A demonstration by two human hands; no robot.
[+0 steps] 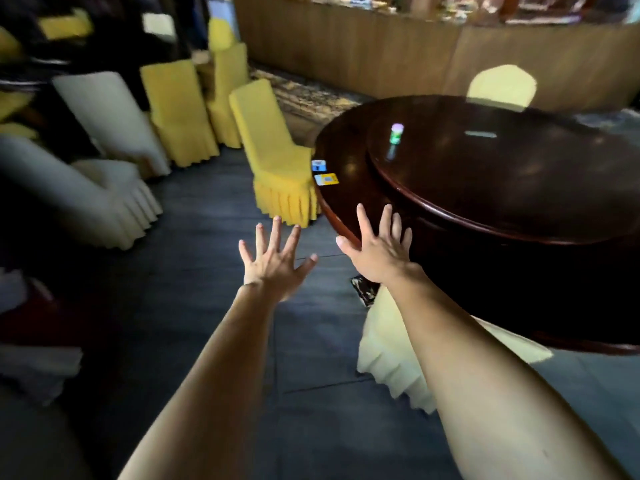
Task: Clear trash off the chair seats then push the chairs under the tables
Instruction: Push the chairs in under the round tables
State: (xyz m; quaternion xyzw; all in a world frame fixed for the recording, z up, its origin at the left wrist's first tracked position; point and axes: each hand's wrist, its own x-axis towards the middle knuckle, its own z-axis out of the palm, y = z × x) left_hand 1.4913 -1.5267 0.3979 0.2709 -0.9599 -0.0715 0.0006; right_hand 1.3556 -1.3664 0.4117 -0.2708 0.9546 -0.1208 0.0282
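Observation:
Both my arms reach forward over the dark floor. My left hand (273,256) is spread wide in the air, holding nothing. Fingers straight, my right hand (379,244) lies against the near edge of the round dark wooden table (349,202). A yellow-covered chair (273,147) stands at the table's left side, its seat partly under the rim; no trash shows on it. Beneath my right forearm, a pale cream-covered chair (388,348) is tucked under the table. Another pale chair back (500,85) rises behind the table's far side.
A raised round turntable (519,174) on the table carries a small green and purple container (396,133). Blue and yellow cards (323,173) lie at the table's left rim. More yellow and white covered chairs (180,109) crowd the left. A wooden counter (381,46) runs across the back.

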